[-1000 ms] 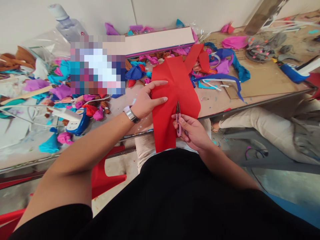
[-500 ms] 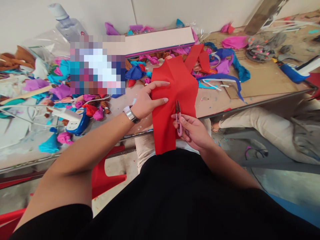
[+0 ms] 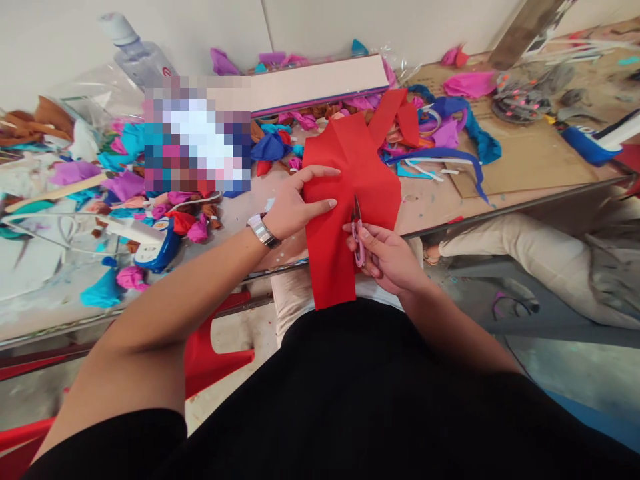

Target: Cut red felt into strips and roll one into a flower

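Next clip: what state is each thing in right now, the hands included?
red sheet, lying flat over the table edge, lower end hanging down.
snips, gripped in the right hand, blades on the sheet.
left hand, open, fingers pressing the sheet flat.
right hand, closed on the snips.
bottle, capped, tilted at the back.

The right hand (image 3: 390,260) has nudged the scissors (image 3: 357,230) slightly farther up the red sheet (image 3: 350,160), whose right flap has spread wider.
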### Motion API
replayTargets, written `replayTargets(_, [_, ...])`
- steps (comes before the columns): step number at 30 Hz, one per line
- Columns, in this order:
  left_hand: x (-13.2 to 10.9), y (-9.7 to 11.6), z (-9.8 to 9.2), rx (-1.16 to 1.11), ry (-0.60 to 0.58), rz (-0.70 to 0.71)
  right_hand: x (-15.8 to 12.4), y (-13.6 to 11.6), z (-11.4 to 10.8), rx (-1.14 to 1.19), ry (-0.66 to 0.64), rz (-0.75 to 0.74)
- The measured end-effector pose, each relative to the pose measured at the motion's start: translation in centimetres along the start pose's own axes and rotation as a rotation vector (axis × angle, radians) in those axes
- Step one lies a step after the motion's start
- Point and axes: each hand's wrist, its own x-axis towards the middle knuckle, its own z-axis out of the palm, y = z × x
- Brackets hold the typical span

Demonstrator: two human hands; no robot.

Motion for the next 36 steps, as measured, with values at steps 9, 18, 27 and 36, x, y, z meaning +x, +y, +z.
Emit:
replayTargets(9, [0.0,0.8,0.0,0.021,0.003,-0.009,0.1,-0.4,0.0,-0.065,0.027,-0.04])
replayTargets(18, [0.0,0.7,0.2,0.019,0.018,-0.006,0.1,-0.1,-0.4,-0.14,0.044,-0.082])
replayTargets(27, [-0.1,1.1,0.3,0.02,0.013,-0.005,0.1,-0.3,-0.1,-0.107,0.025,-0.064])
replayTargets(36, [-0.1,1.2,0.3,0.032,0.007,-0.012,-0.4,-0.6,0.0,-0.122,0.04,-0.056])
